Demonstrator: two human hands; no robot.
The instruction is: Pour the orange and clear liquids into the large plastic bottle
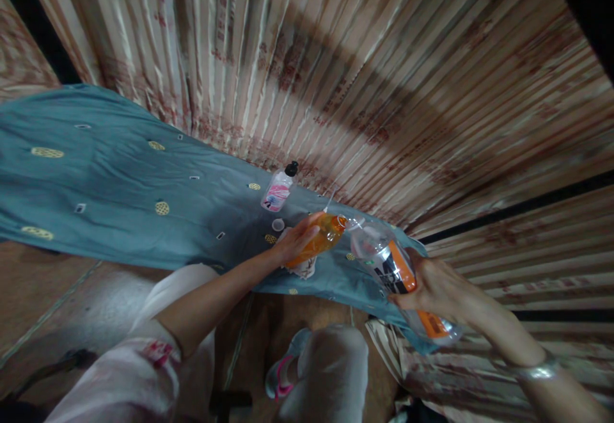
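Observation:
My left hand (303,239) is wrapped round a bottle of orange liquid (325,234), tilted with its neck up to the right. My right hand (432,285) grips a large clear plastic bottle (378,250) with an orange and black label, also tilted. The mouths of the two bottles meet or nearly meet; whether liquid passes between them I cannot tell. Under the left hand lies a whitish crumpled item (307,268), partly hidden. A small white cap (278,224) rests beside that hand. Behind stands a clear bottle with a black top and pink label (277,191).
A narrow surface with a blue-green patterned cloth (119,180) runs across in front of me. Patterned curtains (297,58) hang right behind it. A thin white pointed piece (329,201) shows behind the orange bottle. My legs (330,372) are close below the near edge.

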